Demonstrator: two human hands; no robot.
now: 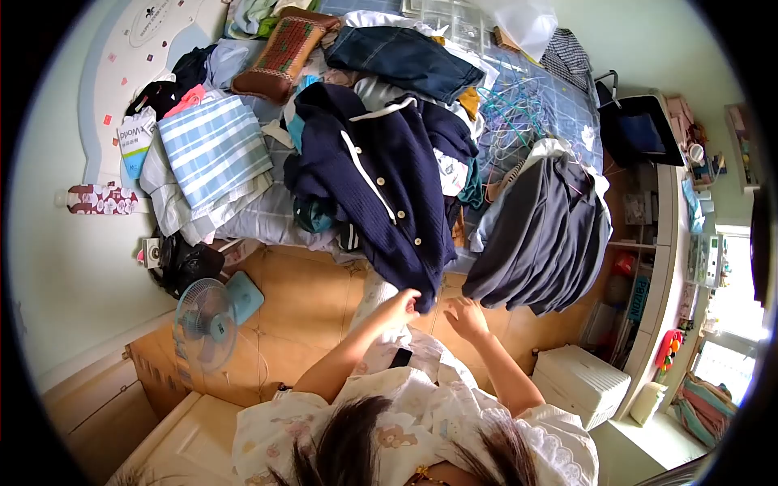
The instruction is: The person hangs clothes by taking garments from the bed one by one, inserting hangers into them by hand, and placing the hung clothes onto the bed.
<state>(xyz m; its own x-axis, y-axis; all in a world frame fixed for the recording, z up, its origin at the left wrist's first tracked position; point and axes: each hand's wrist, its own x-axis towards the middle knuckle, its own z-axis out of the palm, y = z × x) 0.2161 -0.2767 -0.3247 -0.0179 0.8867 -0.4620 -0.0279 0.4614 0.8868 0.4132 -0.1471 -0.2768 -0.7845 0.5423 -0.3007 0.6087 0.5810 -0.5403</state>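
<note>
Clock face: centred on the middle of the view, 12 at the top edge.
Black bag: at 9 o'clock, beside the bed, against the wall.
Fan: at 8 o'clock, over the tiled floor, round grille upward.
Checked cloth: at 10 o'clock, blue and white, folded flat over pale fabric on the bed.
Brown patterned bundle: at 11 o'clock, lying slantwise among clothes.
Navy cardigan: at 12 o'clock, spread over other clothes on the bed, white trim and pale buttons facing up; its narrowed lower end hangs past the bed's near edge towards 6 o'clock.
Left hand: at 6 o'clock, fingers nearly closed, pinching the cardigan's lower end.
Right hand: between 4 and 5 o'clock, fingers loosely curled and partly open, between the cardigan's lower end and the grey garments; whether the fingertips touch the grey cloth, I cannot tell.
Hangers: between 1 and 2 o'clock, thin and coloured, tangled on the bed.
Grey garments: at 3 o'clock, layered together, lower edges over the bed's near side.
White ribbed box: at 4 o'clock, standing on the floor.
</note>
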